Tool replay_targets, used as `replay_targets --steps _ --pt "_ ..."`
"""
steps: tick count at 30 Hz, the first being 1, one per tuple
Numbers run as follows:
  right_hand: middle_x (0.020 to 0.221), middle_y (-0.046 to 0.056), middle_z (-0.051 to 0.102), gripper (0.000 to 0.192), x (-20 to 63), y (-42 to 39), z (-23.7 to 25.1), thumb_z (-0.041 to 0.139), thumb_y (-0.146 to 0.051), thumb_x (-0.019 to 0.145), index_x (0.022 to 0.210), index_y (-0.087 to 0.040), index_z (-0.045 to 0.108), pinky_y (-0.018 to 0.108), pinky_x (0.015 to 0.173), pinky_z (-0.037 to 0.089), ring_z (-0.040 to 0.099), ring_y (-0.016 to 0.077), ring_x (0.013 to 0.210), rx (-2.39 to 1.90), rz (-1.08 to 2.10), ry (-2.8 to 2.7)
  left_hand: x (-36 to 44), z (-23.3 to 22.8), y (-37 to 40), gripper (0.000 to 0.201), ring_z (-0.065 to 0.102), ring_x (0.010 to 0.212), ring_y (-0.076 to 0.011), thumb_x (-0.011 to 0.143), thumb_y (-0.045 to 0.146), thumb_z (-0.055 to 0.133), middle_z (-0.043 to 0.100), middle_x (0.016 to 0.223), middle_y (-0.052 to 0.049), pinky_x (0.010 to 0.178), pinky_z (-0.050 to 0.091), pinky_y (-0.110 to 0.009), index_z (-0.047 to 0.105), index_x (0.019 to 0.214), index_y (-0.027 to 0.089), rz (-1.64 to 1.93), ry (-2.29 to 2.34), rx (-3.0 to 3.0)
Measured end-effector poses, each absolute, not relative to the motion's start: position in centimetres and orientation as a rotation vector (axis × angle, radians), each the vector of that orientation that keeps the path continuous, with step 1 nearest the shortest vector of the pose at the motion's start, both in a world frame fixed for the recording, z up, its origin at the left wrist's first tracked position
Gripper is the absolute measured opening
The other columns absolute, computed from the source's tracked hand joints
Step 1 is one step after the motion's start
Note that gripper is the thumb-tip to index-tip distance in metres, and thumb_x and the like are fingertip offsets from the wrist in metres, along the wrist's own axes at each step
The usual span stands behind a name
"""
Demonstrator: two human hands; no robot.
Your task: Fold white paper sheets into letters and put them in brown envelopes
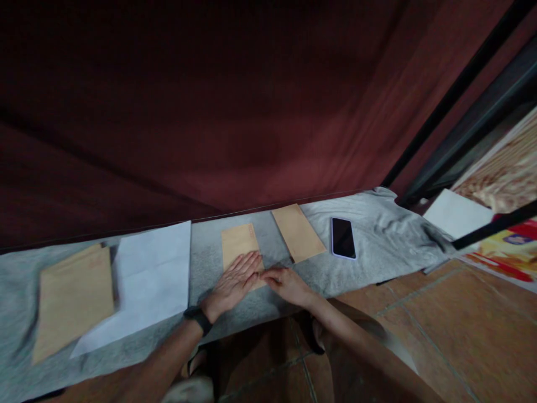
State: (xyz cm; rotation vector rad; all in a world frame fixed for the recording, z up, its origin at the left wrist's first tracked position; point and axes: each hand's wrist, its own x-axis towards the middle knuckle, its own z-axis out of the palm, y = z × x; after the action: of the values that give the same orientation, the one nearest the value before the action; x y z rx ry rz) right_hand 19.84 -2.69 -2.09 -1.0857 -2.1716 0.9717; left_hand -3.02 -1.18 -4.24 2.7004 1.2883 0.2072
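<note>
Left hand (234, 282): flat, palm down, fingers spread straight and gripping nothing; pressed on the lower part of the middle envelope (240, 243); dark band at the wrist.
Right hand (286, 282): laid low on the grey cloth (210, 263), fingers stretched toward the left, tips at the lower right corner of the middle envelope and just beside the left fingertips; nothing clasped.
Middle envelope: tan, lying flat on the cloth, upper half bare, lower half hidden under the left hand; closed or open cannot be told, contents not visible.
Second envelope (298, 232): tan, flat, tilted, just right of the middle one, apart from both hands; nothing seen inside.
Large envelope (74, 299): tan, far left on the cloth, its right edge lapping the white sheet (151, 277); contents out of sight.
White sheet: flat between the large envelope and the middle envelope, well clear of the hands.
Phone (343, 238): dark screen up, pale rim, on the cloth right of the second envelope.
Grey cloth: spread along the foot of the dark red curtain (210, 112), rumpled at its right end.
Floor (461, 324): reddish tiles, near side of the cloth.
Far right: another white sheet (455, 215) beside patterned fabric.
</note>
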Motion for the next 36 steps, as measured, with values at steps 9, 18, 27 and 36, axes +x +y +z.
replay_targets --steps 9,18,27,36 --pt "0.136 0.008 0.066 0.036 17.5 -3.5 -1.8 0.043 -0.027 0.104 0.129 -0.017 0.067 0.035 0.115 0.042 0.058 0.0181 0.130 -1.095 0.707 -2.205 -2.7 -5.2 -7.9 0.061 0.039 0.147 -0.0198 0.103 0.052 0.030 0.045 0.157 -0.010 0.125 0.027 -0.042 0.041 0.153 0.018 0.186 1.328 2.635" --pt "0.161 0.013 0.036 0.058 16.8 -6.6 -3.6 0.041 -0.043 0.106 0.155 -0.013 0.036 0.042 0.126 0.025 0.030 0.0199 0.151 -1.006 0.453 -2.579 -2.3 -4.6 -11.0 0.056 0.043 0.145 -0.0211 0.102 0.044 0.038 0.046 0.156 -0.011 0.122 0.034 -0.045 0.041 0.153 0.019 0.263 1.398 2.603" --pt "0.162 0.016 0.032 0.067 19.2 -9.0 -4.0 0.046 -0.047 0.104 0.157 -0.009 0.030 0.046 0.126 0.027 0.025 0.0229 0.153 -1.056 0.295 -2.561 -4.0 -2.8 -11.4 0.045 0.051 0.139 -0.0170 0.104 0.035 0.036 0.056 0.149 -0.004 0.118 0.042 -0.038 0.054 0.144 0.025 0.396 1.408 2.539" --pt "0.162 0.015 0.033 0.066 19.2 -8.9 -3.9 0.044 -0.050 0.104 0.155 -0.009 0.036 0.044 0.126 0.025 0.029 0.0239 0.152 -1.075 0.444 -2.555 -1.0 -2.5 1.9 0.061 0.031 0.151 -0.0244 0.104 0.043 0.026 0.040 0.160 -0.015 0.124 0.030 -0.046 0.041 0.151 0.008 0.461 1.554 2.514"
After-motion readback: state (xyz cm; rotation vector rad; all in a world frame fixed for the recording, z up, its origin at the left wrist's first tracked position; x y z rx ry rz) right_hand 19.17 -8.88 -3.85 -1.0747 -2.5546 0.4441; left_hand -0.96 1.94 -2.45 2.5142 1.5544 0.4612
